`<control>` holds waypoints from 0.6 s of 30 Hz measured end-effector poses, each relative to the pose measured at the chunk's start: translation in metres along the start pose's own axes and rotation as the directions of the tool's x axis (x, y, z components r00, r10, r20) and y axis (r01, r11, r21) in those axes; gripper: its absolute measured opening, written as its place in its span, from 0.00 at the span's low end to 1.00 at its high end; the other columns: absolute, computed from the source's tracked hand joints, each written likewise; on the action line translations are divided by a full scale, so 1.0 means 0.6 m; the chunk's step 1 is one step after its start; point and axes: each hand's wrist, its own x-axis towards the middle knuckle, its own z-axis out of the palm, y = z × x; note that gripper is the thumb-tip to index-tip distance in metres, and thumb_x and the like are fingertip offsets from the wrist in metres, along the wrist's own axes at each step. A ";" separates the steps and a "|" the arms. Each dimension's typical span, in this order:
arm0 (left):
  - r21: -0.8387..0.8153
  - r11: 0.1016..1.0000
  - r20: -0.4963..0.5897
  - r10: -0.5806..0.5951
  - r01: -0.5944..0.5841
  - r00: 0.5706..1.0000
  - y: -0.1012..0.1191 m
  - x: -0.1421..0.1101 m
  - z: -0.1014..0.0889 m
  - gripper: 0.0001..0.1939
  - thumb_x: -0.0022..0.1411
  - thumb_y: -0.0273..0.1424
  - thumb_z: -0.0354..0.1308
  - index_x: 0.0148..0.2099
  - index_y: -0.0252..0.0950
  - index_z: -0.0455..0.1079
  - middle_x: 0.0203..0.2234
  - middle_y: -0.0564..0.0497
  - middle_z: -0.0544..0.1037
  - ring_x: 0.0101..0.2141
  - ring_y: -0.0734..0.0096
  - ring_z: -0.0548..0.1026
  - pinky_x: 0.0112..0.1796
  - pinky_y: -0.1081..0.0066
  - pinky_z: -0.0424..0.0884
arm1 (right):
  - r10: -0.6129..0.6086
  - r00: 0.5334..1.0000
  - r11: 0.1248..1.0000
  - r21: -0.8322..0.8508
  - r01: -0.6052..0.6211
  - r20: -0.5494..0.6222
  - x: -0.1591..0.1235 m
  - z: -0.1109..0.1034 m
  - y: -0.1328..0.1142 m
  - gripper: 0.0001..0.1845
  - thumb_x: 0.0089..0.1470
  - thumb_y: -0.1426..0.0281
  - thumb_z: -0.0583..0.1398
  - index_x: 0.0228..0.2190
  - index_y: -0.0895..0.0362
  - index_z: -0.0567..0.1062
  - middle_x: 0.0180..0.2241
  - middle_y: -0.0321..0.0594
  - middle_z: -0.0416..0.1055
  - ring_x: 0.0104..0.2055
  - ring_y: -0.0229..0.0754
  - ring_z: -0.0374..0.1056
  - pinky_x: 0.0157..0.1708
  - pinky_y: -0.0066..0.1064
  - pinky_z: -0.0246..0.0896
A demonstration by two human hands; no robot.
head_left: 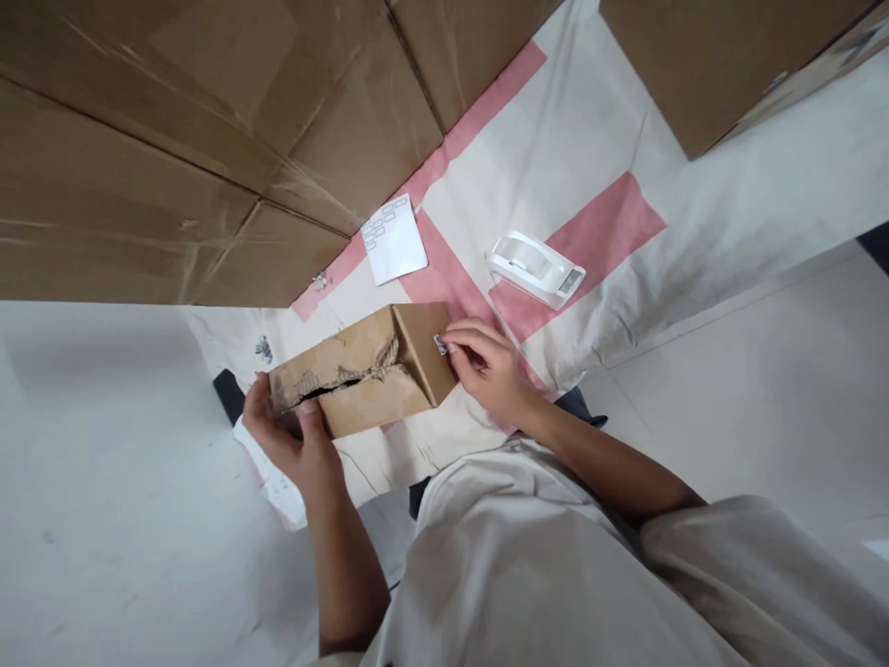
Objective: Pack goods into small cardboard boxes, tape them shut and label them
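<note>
A small brown cardboard box (368, 371), its top seam torn and gaping, lies across the cloth-covered table. My left hand (295, 440) grips its left end, with thumb and fingers on either side of the torn seam. At the box's right end, my right hand (490, 371) pinches a small printed label (440, 345) against the cardboard. Whether the label is stuck down I cannot tell. Behind the box lies a white sheet (394, 243) with rows of small outlined rectangles.
Large taped cartons (229, 139) are stacked along the back left. Another carton (722, 65) stands at the back right. A white tape dispenser (536, 269) sits on the cloth (514, 176) with pink bands. A crumpled scrap (264, 349) lies near the left edge.
</note>
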 end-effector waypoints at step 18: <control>0.003 1.000 -0.002 0.014 -0.014 1.000 -0.003 0.001 0.001 0.30 0.63 0.35 0.61 0.66 0.38 0.62 0.65 0.43 0.68 0.65 0.61 0.66 0.66 0.57 0.60 | 0.044 0.990 0.997 -0.053 -0.052 -0.137 0.005 0.000 -0.002 0.10 0.64 0.76 0.58 0.41 0.53 0.79 0.40 0.43 0.77 0.43 0.42 0.74 0.44 0.37 0.73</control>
